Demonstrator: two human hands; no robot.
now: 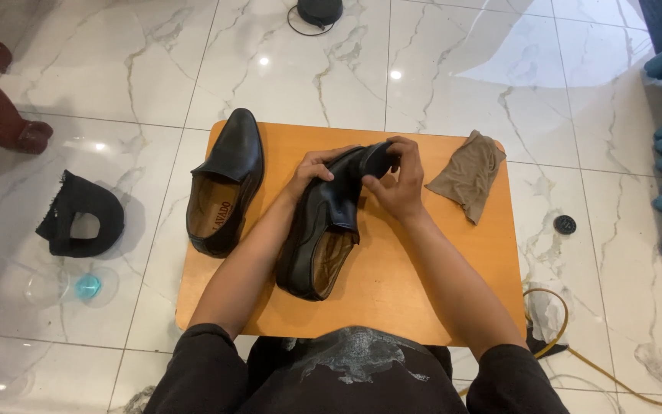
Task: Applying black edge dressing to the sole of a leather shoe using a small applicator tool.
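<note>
Nearest the lens, at the bottom of the frame: dark sleeves and a dark shirt front, two bare forearms reaching up the picture. Next, the orange wooden bench [392, 307], small, with rounded corners, set on a white marble floor [308, 69]. At centre frame, a black leather slip-on shoe [323, 230], glossy, tan lining showing at the opening, heel low in the frame and toe high, long axis running up and slightly right, heel resting on the bench, toe lifted. Left hand [309, 169] cupped along the left flank of the upper, fingers curled over the leather. Right hand [398, 180] on the toe end, grip narrow, fingers and thumb pinched around the tip; both grips closed on the same shoe, right hand higher in the frame, left hand a little nearer the opening. Left of it, apart, the second black shoe [224, 184], flat on the bench, toe pointing up the frame. At the bench's upper right corner, a crumpled brownish cloth [469, 172]. Off the bench at the left, a black rag [78, 215] on the floor; beyond, at the top edge, a round dark object [319, 11], kind unclear.
</note>
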